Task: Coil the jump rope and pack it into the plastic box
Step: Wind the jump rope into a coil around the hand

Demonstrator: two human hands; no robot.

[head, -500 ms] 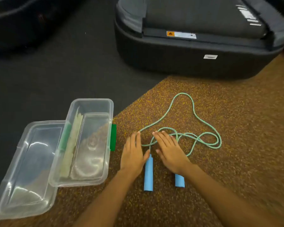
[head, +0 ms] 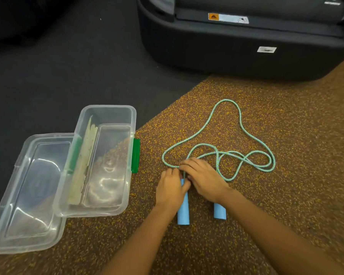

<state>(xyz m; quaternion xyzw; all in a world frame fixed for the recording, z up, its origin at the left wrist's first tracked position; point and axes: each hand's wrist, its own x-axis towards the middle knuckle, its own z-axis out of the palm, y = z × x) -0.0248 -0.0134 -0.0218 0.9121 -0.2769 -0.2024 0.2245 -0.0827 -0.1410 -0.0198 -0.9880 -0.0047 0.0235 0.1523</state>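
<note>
A jump rope lies on the brown speckled floor: its green cord point(head: 240, 124) sprawls in loose loops, and two light-blue handles point(head: 183, 212) point(head: 219, 211) lie side by side near me. My left hand point(head: 170, 190) is curled over the top of the left handle, fingers on the cord where it leaves the handle. My right hand point(head: 204, 178) covers the top of the right handle and pinches the cord beside the left fingers. The clear plastic box point(head: 105, 212) stands open to the left, apart from both hands.
The box's clear lid point(head: 28, 195) lies flat under its left side; a green latch point(head: 135, 155) faces the rope. A pale worn strip lies inside the box. A large black machine base point(head: 236, 48) blocks the far side. Dark flooring lies at the left.
Both hands lay flat with fingers spread over the handles; now the fingers have curled together onto the cord at the handle tops. The near loop has shifted left.
</note>
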